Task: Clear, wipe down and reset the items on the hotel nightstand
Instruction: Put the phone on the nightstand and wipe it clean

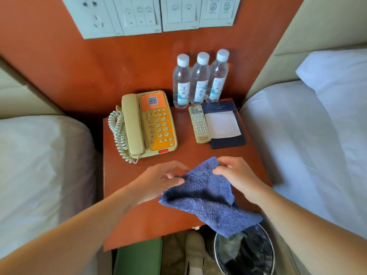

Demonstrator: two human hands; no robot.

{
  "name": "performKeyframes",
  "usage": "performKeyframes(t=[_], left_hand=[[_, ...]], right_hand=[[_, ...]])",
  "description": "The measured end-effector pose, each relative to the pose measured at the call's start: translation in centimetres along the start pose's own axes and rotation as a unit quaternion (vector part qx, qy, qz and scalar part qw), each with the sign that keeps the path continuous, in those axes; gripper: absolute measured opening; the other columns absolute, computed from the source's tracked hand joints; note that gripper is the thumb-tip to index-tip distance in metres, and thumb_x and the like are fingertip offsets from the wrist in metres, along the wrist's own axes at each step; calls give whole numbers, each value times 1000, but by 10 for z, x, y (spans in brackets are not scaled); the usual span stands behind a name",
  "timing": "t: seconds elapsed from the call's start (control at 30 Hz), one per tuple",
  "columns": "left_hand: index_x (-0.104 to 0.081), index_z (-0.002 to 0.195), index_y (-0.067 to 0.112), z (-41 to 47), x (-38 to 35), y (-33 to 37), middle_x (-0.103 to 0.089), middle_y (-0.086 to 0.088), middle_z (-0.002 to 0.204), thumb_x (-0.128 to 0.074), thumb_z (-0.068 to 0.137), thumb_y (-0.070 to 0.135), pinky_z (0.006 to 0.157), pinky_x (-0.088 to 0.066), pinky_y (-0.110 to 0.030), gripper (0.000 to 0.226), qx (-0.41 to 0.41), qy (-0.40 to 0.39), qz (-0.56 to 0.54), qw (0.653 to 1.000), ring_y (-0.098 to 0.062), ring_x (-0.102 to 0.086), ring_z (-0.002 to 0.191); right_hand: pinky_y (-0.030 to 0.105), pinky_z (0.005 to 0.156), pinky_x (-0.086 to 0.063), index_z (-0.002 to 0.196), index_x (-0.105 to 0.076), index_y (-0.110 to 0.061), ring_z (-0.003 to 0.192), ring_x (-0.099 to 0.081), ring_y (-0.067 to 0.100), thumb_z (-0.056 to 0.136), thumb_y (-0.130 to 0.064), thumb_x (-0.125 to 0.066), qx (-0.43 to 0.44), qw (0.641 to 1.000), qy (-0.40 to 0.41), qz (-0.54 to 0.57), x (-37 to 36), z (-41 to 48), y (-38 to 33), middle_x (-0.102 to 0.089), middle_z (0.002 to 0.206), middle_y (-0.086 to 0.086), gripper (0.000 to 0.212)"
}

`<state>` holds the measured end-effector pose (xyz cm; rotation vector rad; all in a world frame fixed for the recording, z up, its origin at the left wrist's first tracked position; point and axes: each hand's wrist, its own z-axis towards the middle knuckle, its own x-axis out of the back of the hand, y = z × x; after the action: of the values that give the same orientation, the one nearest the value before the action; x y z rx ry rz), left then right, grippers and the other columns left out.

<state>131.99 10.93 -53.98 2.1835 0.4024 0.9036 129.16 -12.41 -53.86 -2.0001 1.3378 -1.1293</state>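
A blue terry cloth (pixel 206 201) hangs over the front of the red-brown nightstand (pixel 127 221). My right hand (pixel 236 175) pinches its upper corner, and my left hand (pixel 160 179) holds its left edge between thumb and fingers. Further back on the nightstand stand a beige and orange telephone (pixel 147 124) with a coiled cord, three clear water bottles (pixel 199 80) in a row, a beige remote control (pixel 199 124) and a dark blue notepad holder (pixel 224 124) with white paper.
Beds with white sheets flank the nightstand on the left (pixel 39 165) and right (pixel 309 135). A metal waste bin (pixel 246 253) with a dark liner stands below the front right corner. A switch panel (pixel 147 14) is on the wall behind.
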Motion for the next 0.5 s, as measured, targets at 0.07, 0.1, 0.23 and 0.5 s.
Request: performKeyframes(t=[0.07, 0.1, 0.23, 0.5], left_hand=[[-68, 88, 41, -18, 14, 2, -71, 14, 81, -69, 88, 34, 71, -52, -22, 7, 10, 5, -27, 1000, 1, -63, 63], [-69, 84, 41, -24, 20, 3, -72, 18, 82, -70, 86, 36, 76, -53, -22, 7, 10, 5, -35, 999, 3, -66, 69], [-64, 93, 47, -59, 50, 16, -67, 32, 91, -69, 86, 39, 85, -47, -10, 11, 1, -6, -9, 1000, 17, -62, 88], [-55, 77, 31, -93, 105, 40, -56, 7, 82, -68, 83, 36, 78, -50, -37, 15, -5, 138, 345, 928, -25, -61, 90]], right_hand=[[27, 63, -29, 68, -61, -6, 61, -38, 27, 77, -16, -63, 17, 1000, 1, -9, 5, -13, -16, -50, 64, 19, 14], [29, 66, -31, 78, -61, 0, 63, -41, 30, 71, -24, -63, 28, 1000, 6, -8, 8, -16, -22, -55, 75, 30, 26], [34, 69, -29, 83, -53, 9, 72, -42, 19, 46, -40, -59, 61, 997, 39, -8, 29, -30, -52, -49, 71, 15, 63], [22, 55, -35, 63, -60, -13, 60, -50, 13, 80, -2, -55, 132, 984, 116, 33, 80, -61, -123, -55, 56, -2, 21]])
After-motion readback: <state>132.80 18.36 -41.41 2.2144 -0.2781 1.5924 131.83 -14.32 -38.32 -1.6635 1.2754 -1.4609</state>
